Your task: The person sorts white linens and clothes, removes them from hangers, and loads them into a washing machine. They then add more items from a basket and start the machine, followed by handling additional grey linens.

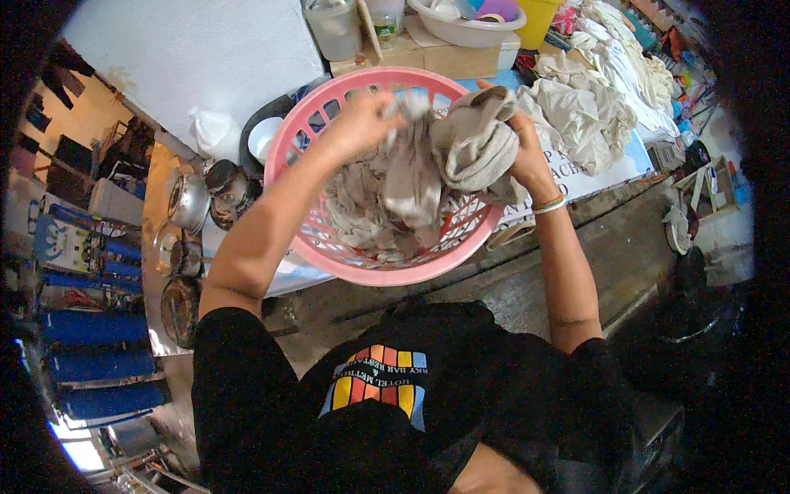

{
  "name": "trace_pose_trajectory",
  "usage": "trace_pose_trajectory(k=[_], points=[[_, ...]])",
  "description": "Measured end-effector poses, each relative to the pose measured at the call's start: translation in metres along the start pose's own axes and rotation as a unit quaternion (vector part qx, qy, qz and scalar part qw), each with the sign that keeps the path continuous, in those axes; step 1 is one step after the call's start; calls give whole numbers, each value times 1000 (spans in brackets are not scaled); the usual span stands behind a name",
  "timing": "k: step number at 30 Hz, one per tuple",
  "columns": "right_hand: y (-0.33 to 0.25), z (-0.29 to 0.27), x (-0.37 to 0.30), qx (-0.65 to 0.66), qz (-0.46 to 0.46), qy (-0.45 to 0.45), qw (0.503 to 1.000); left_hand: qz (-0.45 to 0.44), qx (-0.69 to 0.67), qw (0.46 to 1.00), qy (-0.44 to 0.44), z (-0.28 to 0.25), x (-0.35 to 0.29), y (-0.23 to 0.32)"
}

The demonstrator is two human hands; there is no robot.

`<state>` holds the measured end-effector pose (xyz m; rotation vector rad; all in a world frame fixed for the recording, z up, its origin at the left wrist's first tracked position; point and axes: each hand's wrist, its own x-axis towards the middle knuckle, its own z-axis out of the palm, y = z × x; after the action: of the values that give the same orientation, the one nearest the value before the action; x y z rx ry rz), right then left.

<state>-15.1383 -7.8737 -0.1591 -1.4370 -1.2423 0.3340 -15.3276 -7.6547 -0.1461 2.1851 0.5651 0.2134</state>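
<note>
A pink plastic laundry basket [387, 273] stands in front of me, with crumpled grey-beige cloths [354, 202] inside. Over its far right side my right hand [529, 152] grips a bunched grey cloth [481, 144], the fingers partly behind the folds. Above the basket's left half is my left hand [368, 125], its fingers closed at the top of a grey-brown cloth [414, 177] that hangs into the basket. Motion blurs this cloth and the left fingertips. Whether the two hands hold one cloth or two, I cannot tell.
Pale cloths [584, 115] lie heaped on the table with a printed cover [613, 165], right of the basket. Behind it are a white basin [469, 31], a yellow container [539, 18] and a clear bucket [333, 29]. Metal pots [189, 202] stand at the left.
</note>
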Motion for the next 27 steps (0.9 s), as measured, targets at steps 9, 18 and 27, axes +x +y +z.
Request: trace_pose_trajectory(k=[9,18,27], points=[[-3,26,21,-163,8,-101,981,202,-82,973,-76,-12,36,20],[13,17,-32,-217,71,-220,948,-24,-18,985,-167,82,57,-181],[-17,72,-82,-288,17,-376,881,-22,345,937,-44,164,28,-187]])
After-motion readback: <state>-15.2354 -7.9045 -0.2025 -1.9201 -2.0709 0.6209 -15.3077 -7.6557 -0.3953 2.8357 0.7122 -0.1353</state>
